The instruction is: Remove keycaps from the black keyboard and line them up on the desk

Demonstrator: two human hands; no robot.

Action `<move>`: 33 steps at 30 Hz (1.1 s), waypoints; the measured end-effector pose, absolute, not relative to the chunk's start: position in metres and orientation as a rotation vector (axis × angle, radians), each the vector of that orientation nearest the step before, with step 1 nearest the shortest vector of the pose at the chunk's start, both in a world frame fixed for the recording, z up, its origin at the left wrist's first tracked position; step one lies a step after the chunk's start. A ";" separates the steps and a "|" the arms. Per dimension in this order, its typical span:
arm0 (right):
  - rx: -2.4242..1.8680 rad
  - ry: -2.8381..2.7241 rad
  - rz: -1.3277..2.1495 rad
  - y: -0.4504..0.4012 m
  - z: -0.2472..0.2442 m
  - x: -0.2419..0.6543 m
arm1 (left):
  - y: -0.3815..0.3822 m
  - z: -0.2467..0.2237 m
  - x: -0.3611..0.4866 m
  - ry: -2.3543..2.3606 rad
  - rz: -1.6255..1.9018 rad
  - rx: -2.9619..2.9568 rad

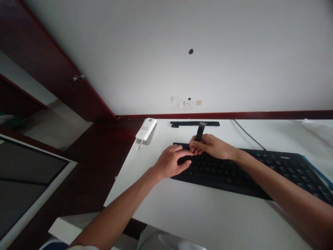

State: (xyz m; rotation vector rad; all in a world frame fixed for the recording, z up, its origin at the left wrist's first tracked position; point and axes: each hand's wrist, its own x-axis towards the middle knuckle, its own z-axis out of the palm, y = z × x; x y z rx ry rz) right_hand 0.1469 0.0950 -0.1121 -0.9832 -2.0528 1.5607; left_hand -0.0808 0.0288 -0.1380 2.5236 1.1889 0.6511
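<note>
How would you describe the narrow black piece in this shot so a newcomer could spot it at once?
On the white desk, find the black keyboard. At its far edge, the right hand pinches a narrow black upright piece. It stands on end in the fingers, unlike the long black strip lying flat behind it.

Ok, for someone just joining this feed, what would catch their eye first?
Two bare hands at the center: the left hand lies over a black keyboard, and the right hand pinches a dark narrow object upright at the keyboard's far edge. Further off, a white power bank sits at the far left corner of the white desk, and a black bar lies along the far edge.
</note>
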 end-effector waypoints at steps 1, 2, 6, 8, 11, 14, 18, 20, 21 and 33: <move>-0.983 -2.059 1.555 0.095 -0.112 0.147 | 0.029 -0.138 -0.081 1.188 0.645 2.533; -0.985 -2.066 1.548 0.095 -0.112 0.146 | 0.029 -0.138 -0.082 1.188 0.641 2.539; -1.000 -2.073 1.523 0.094 -0.111 0.146 | 0.028 -0.138 -0.080 1.189 0.633 2.526; -1.013 -2.063 1.521 0.094 -0.110 0.145 | 0.026 -0.137 -0.077 1.182 0.642 2.495; -1.038 -2.044 1.535 0.093 -0.108 0.144 | 0.024 -0.135 -0.073 1.174 0.669 2.437; -1.046 -2.022 1.551 0.093 -0.109 0.143 | 0.022 -0.134 -0.071 1.173 0.683 2.424; -1.029 -2.013 1.536 0.093 -0.111 0.143 | 0.023 -0.134 -0.070 1.177 0.689 2.424; -1.031 -2.014 1.534 0.093 -0.112 0.142 | 0.023 -0.135 -0.070 1.175 0.691 2.417; -1.036 -2.014 1.537 0.093 -0.112 0.142 | 0.023 -0.135 -0.070 1.173 0.692 2.417; -1.010 -2.016 1.595 0.097 -0.119 0.146 | 0.018 -0.139 -0.072 1.175 0.543 2.501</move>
